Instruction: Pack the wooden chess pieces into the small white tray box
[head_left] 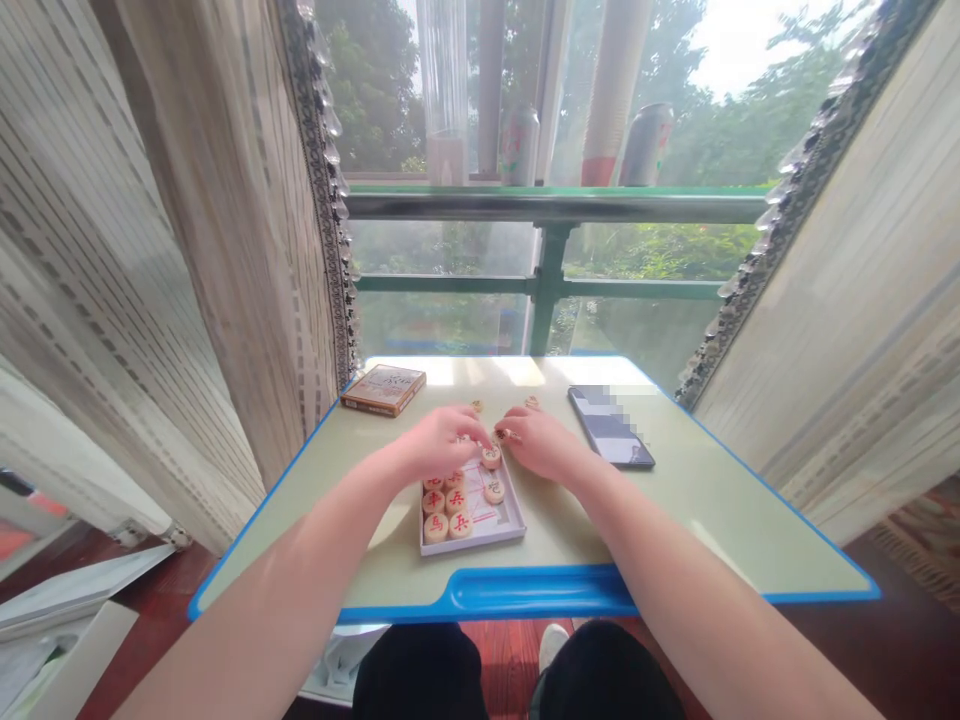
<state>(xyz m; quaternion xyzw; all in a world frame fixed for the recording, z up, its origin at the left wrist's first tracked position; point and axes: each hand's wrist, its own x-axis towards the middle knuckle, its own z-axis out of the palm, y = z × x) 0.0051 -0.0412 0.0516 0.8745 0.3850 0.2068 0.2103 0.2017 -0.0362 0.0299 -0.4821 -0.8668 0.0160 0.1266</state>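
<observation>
A shallow white box (517, 534) lies on the small table, holding round wooden Chinese chess pieces. Red-marked pieces (448, 512) fill its left side in two columns. To their right lies a black-marked piece (493, 491) on the printed sheet. My left hand (439, 442) is over the box, its curled fingers at another black-marked piece (491, 457); part of the grip is hidden. At the box's far right corner, my right hand (541, 442) pinches a piece (501, 433) between its fingertips. More pieces under my left fingers are partly covered.
Two loose pieces, one on the left (476, 406) and one on the right (532, 402), lie beyond my hands. A brown box lid (384, 389) sits at the far left, a phone (611, 427) at the right. The table (720, 520) has a blue rim. Curtains hang either side.
</observation>
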